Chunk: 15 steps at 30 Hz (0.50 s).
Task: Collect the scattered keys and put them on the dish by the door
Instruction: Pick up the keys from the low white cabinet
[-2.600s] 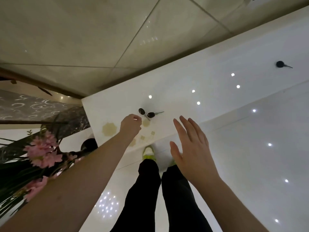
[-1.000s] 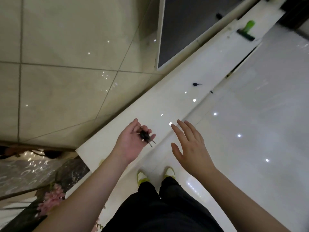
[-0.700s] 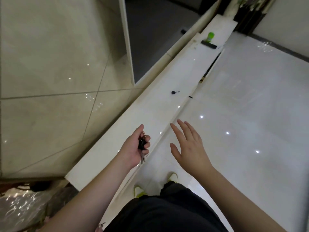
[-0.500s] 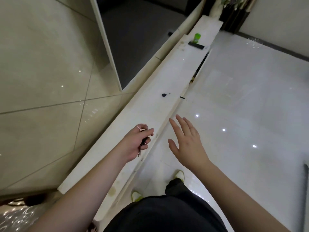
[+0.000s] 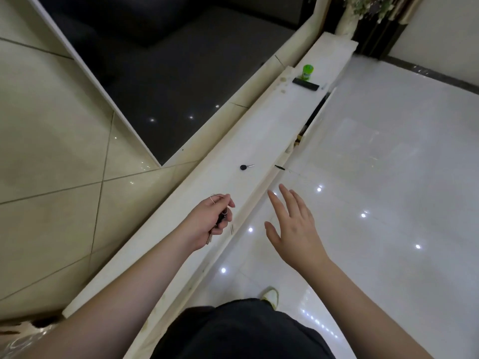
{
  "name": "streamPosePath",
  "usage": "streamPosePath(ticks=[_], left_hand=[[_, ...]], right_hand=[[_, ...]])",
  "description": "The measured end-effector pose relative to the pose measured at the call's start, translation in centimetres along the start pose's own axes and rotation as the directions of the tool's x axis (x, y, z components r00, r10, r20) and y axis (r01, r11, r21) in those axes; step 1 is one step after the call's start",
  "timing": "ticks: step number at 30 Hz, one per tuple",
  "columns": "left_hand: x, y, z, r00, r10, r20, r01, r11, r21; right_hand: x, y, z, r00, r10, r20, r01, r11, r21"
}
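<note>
One key was left lying on the long white ledge, black head and short silver blade, well ahead of both hands and sitting by itself. The left hand was curled shut around a small bunch of keys, with a thin wire ring poking out above the knuckles and a bit of metal hanging below the palm, so that lot looked collected. The right hand was empty, fingers spread and loose, hovering over the glossy floor just beside the ledge's edge.

So I'd say this was mid-collection: some keys in hand, one to go. Next move was probably to step forward along the ledge and pinch the lone key by its black head with the free right hand, since the left was already full. It lay flat on a slick surface, so it might skate away if nudged instead of gripped.

No dish or door showed anywhere in view, so couldn't tell where the drop-off was. Farther down the ledge there was a green bottle and a flat black thing next to it, neither looked like part of the job.
</note>
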State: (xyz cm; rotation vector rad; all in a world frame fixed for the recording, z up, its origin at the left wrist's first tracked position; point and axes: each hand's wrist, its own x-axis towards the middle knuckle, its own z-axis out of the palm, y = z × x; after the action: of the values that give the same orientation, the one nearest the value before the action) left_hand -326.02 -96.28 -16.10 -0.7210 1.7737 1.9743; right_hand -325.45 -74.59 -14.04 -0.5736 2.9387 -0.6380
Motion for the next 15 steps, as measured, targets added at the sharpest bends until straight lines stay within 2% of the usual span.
streamPosePath(ticks=[6,15], left_hand=[[2.5,0.8,2.9,0.999,-0.006,-0.037,0.004,0.999,-0.051],[10.2,2.3,1.8,0.996,-0.033,-0.077,0.031,0.999,-0.026]], right_hand=[[3.9,3.3,-1.8,0.998,-0.068,-0.002,0.068,0.997,0.027],[12.1,5.4,-0.2,0.990,-0.109,0.089,0.110,0.994,-0.001]])
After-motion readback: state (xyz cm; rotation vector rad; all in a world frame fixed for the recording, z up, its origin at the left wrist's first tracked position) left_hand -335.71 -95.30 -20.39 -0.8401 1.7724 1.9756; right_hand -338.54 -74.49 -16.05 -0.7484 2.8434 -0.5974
